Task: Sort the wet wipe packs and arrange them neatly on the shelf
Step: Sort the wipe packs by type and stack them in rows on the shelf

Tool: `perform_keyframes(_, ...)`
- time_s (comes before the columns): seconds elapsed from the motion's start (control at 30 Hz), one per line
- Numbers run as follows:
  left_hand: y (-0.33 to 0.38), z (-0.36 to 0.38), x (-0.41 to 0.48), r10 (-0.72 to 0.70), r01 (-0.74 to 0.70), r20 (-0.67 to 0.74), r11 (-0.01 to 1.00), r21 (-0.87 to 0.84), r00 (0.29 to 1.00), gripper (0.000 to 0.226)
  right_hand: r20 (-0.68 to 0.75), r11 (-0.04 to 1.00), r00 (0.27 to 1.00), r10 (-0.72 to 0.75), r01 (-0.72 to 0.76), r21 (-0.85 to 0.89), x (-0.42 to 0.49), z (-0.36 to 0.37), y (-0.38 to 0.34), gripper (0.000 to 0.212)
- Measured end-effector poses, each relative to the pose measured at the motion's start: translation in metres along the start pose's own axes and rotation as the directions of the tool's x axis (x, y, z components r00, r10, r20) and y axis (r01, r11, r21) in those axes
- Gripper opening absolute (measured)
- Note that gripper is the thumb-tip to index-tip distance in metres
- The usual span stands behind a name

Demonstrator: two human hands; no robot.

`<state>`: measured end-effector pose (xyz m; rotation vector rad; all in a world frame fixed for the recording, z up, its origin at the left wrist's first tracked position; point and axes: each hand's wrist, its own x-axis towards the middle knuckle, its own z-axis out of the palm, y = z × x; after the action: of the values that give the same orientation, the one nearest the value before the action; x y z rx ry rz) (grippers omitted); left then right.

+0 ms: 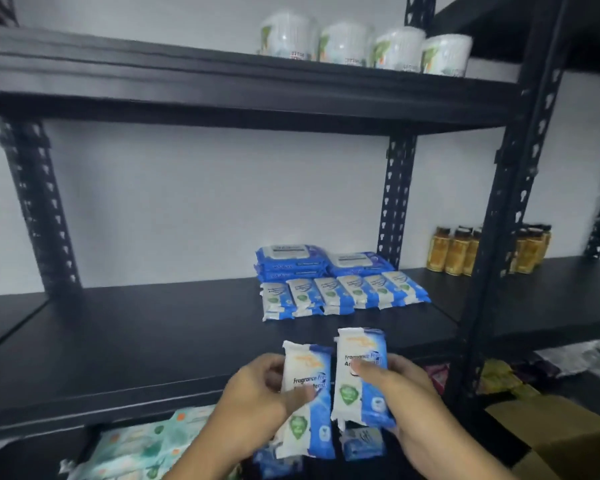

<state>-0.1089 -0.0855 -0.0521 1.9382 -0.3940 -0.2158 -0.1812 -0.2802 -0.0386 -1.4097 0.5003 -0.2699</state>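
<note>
Our left hand (264, 393) pinches the left pack (307, 400), with the thumb laid across its printed front and the fingers curled behind. Our right hand (406, 403) grips the right pack (361, 375) the same way, thumb on the front near the lettering. Both packs are upright with their labels facing us, side by side and almost touching, the right one a little higher. We judge they are held this way so that we can read the labels and confirm they are the same white-and-blue kind before they go down.

Both packs hover at the near edge of the shelf (153, 341), in front of the goods already sorted. Farther in and slightly right lies the row of small packs (343, 294), the same design as ours, leaning against one another like tiles with their fronts up. That seems to be where our two belong, probably at the row's left end or in front of it. Behind the row, against the wall, sit the big blue packs (291, 259) in two flat stacks, so sizes are kept apart, with the larger ones at the back.

Below our hands, on the lower level, a few loose packs (361, 445) wait unsorted, and green patterned packs (146, 445) lie to the near left. On the neighbouring shelf, far right, stand amber bottles (454, 251). White tubs (361, 43) line the level above, and a cardboard box (551, 438) sits near right.
</note>
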Motion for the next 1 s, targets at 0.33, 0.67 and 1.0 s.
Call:
perform_keyframes(0.33,0.025,-0.031,0.066,-0.096,0.091,-0.115,0.995,-0.047,0.989,0.056,0.087,0.992,0.996,-0.014,0.025,-0.123,0.060,0.042,-0.046,0.019)
perform_keyframes(0.67,0.004,-0.026,0.117,-0.169,0.177,-0.094,0.980,0.091,0.981,0.017,0.047,0.962,0.997,-0.059,0.070,-0.266,0.124,0.054,-0.010,0.035)
perform_keyframes(1.0,-0.006,-0.036,0.135,-0.109,0.168,-0.139,0.823,0.542,0.984,0.044,-0.035,0.787,0.968,-0.247,0.179,-0.591,0.139,0.054,-0.002,0.041)
